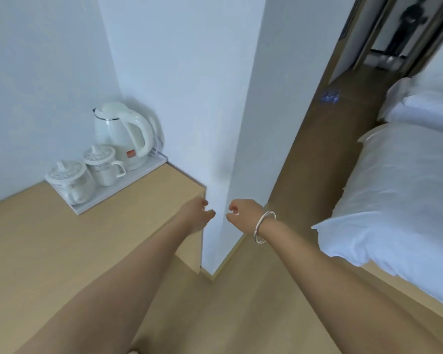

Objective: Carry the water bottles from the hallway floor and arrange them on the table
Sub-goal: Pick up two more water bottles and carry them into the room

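Observation:
A small cluster of water bottles (331, 96) with blue labels sits far off on the brown hallway floor, blurred by distance. The light wooden table (49, 241) fills the lower left. My left hand (198, 213) hovers at the table's right corner, fingers loosely curled and empty. My right hand (241, 212), with a silver bangle on the wrist, hangs just right of it in front of the white wall corner, fingers also loosely curled around nothing. The two hands are a short gap apart.
On the table's back stands a white tray (138, 175) with a white electric kettle (123, 134) and two lidded mugs (101, 164). A white wall column (215, 111) juts between table and hallway. A bed with white bedding (399, 200) lines the right side. A mirror (404, 26) reflects a standing person.

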A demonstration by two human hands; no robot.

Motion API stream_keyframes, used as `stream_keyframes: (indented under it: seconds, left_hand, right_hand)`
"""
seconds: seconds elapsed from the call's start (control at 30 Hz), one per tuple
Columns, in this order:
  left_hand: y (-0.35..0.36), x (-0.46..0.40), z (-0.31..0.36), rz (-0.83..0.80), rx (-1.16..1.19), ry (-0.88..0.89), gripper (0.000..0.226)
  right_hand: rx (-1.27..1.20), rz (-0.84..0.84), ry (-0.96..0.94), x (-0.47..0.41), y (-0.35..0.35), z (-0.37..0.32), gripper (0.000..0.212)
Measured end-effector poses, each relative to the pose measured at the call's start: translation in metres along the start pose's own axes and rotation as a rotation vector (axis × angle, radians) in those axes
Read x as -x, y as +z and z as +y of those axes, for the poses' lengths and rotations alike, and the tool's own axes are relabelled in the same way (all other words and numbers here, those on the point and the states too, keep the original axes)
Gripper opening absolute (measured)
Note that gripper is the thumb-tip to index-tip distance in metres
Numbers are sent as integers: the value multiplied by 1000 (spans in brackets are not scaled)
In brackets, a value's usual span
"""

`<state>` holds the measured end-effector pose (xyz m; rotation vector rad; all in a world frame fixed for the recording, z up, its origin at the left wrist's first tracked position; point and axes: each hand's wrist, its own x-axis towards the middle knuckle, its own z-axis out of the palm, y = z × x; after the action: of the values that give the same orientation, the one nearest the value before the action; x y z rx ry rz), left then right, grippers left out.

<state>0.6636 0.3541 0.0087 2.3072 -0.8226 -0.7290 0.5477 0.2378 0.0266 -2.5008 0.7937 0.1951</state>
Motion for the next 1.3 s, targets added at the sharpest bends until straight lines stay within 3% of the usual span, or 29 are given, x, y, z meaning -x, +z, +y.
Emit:
stream_keyframes:
  seconds: [0.37, 0.5, 0.63, 0.97, 1.1, 1.3]
  left_hand:
    - [101, -52, 126, -217, -129, 213, 39]
    - [130, -85, 171, -268, -134, 300, 9]
    - [157, -130, 213, -368, -143, 369, 13]
    - [187, -263, 313, -434, -118, 403, 33]
    - [198, -312, 354, -409, -97, 401, 33]
    - [222, -388, 418, -395, -120, 428, 27]
  right_hand:
    - [-57, 157, 293, 49, -55, 146, 25]
    - [-61, 191, 383, 42, -74, 191, 17]
    - [-82, 212, 453, 17, -103, 234, 14]
    - [-111, 253, 555, -60, -181, 310, 19]
    - [-132, 252, 588, -91, -202, 344, 14]
    - [-164, 326, 572, -144, -243, 412, 26]
